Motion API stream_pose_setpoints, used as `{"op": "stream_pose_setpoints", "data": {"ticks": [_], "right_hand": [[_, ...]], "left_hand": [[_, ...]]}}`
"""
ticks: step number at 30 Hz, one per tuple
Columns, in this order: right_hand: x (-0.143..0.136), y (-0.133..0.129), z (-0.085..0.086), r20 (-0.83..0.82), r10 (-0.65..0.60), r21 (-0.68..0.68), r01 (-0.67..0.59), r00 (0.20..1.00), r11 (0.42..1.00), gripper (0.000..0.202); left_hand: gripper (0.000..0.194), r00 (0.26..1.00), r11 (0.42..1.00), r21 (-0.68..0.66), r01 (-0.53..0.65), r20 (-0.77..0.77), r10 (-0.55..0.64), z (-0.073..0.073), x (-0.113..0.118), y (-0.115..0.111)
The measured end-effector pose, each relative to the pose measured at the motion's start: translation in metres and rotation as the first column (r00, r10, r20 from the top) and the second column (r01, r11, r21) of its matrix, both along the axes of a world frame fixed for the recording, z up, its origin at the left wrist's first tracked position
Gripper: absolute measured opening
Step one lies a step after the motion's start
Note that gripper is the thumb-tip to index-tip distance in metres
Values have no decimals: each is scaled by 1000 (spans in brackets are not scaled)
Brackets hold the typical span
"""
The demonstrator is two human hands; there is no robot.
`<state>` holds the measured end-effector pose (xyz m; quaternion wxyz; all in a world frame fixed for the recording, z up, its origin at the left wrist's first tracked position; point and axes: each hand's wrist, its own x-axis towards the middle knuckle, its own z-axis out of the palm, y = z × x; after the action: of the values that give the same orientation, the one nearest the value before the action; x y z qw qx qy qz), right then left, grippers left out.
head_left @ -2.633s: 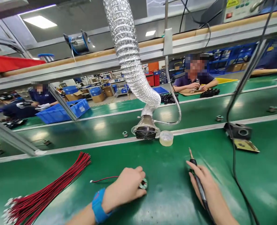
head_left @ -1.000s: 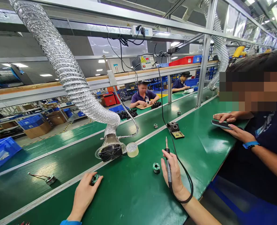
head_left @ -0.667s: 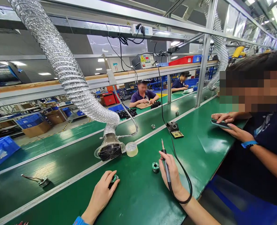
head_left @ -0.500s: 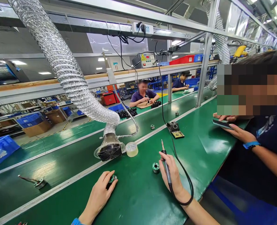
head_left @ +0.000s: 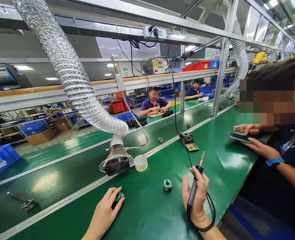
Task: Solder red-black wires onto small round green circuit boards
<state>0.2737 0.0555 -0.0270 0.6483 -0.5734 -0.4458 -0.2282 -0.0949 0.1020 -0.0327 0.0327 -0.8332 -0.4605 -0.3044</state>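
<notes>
My left hand (head_left: 104, 212) has its thumb and fingers closed around a small round motor part (head_left: 118, 196) with a green circuit board, resting on the green bench; the fingers hide much of it. In my right hand (head_left: 200, 203) is a soldering iron (head_left: 192, 195) with a grey handle, its tip pointing up and clear of everything. The iron's black cable loops around the wrist. Between my hands, nearer the right one, a second round motor part (head_left: 167, 185) stands with its green board facing up.
A fume duct (head_left: 116, 161) and a tape roll (head_left: 140, 163) sit ahead. Beyond the rail, a wired motor part (head_left: 28, 204) and another motor part (head_left: 160, 139) lie on the belt. Further right are an iron stand (head_left: 190, 142) and a co-worker's hands with a phone (head_left: 246, 138).
My right hand has swung right with the soldering iron, away from the standing motor part, and the tip now leans right. The parts on the belt have shifted left. My left hand keeps its hold.
</notes>
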Motion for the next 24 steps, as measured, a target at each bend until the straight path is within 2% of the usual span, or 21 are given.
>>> {"op": "stream_pose_setpoints", "data": {"ticks": [3, 15, 24], "right_hand": [[3, -3, 2, -39, -30, 23, 31, 999, 999, 49], [4, -2, 0, -55, -12, 18, 13, 998, 1000, 51], [1, -2, 1, -59, 18, 20, -17, 998, 1000, 52]], "left_hand": [[37, 1000, 1000, -4, -3, -3, 3, 0, 1, -1], [36, 1000, 1000, -9, -13, -22, 13, -3, -1, -1], [37, 1000, 1000, -7, -17, -10, 17, 1, 2, -2]]}}
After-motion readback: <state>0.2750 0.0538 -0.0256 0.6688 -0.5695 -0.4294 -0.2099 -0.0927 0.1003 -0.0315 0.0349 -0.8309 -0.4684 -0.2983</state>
